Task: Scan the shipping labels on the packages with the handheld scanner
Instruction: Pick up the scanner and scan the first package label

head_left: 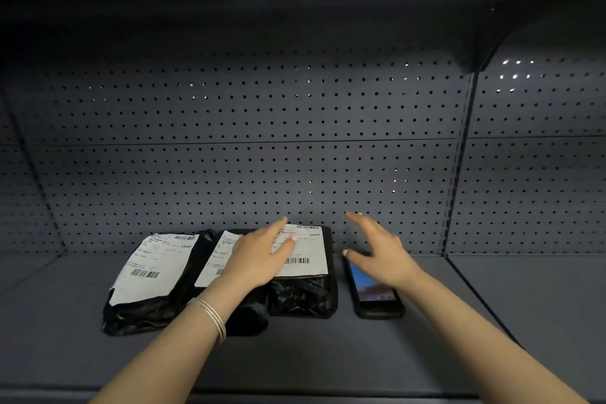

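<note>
Right hand (382,251) hovers spread open and empty right over the scanner (377,292), which lies flat on the shelf (328,354), long axis pointing away. Left hand (262,256) is open too, over the middle package (229,272), so the right one's nearer.

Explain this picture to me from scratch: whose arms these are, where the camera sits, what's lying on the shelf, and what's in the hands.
There is no machine here. A person wears one camera on the head, looking forward and down, so the two bare arms reaching in from below are their own.

On the dark shelf, backed by a pegboard wall, lie three black plastic packages side by side, each with a white shipping label. To their right lies the handheld scanner, shaped like a phone, its screen lit.

The left hand, bracelets on its wrist, is spread over the middle and right packages. The right hand is open above the scanner's far end. Neither hand holds anything.
</note>
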Action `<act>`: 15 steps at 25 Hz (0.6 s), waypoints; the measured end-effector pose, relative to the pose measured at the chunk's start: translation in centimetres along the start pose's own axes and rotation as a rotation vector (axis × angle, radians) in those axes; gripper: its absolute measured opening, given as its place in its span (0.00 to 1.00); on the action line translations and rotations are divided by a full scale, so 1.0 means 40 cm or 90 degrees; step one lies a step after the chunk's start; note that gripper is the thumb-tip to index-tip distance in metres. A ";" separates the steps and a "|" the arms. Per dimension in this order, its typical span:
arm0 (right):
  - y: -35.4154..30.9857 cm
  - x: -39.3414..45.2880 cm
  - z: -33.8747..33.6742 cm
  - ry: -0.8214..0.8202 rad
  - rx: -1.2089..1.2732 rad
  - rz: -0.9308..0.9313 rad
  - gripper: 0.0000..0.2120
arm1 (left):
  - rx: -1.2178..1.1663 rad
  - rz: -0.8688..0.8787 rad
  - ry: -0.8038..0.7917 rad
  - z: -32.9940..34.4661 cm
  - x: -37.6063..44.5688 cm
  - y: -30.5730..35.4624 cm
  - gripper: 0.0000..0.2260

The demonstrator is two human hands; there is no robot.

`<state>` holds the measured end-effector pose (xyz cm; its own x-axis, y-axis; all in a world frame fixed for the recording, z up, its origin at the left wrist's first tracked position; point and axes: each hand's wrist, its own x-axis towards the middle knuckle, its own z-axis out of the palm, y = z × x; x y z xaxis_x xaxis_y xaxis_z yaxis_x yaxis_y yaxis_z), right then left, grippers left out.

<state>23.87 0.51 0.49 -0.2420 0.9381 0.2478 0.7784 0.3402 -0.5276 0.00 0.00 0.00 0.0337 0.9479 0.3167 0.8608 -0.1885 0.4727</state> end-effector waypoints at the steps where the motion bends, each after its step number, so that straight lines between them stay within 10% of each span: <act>1: 0.011 0.001 0.009 0.001 -0.013 0.038 0.36 | 0.014 -0.037 -0.027 0.004 0.002 0.000 0.26; 7: 0.006 -0.024 0.058 -0.201 -0.161 0.345 0.59 | 0.048 -0.130 -0.064 0.026 0.019 0.005 0.29; 15: 0.013 0.002 0.087 -0.170 -0.172 0.442 0.52 | -0.183 -0.111 0.020 0.015 0.016 0.029 0.26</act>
<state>22.24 1.02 -2.61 0.2463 0.9257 -0.2870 0.9080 -0.3239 -0.2657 1.31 0.53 0.24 -0.1213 0.9649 0.2331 0.6731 -0.0926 0.7337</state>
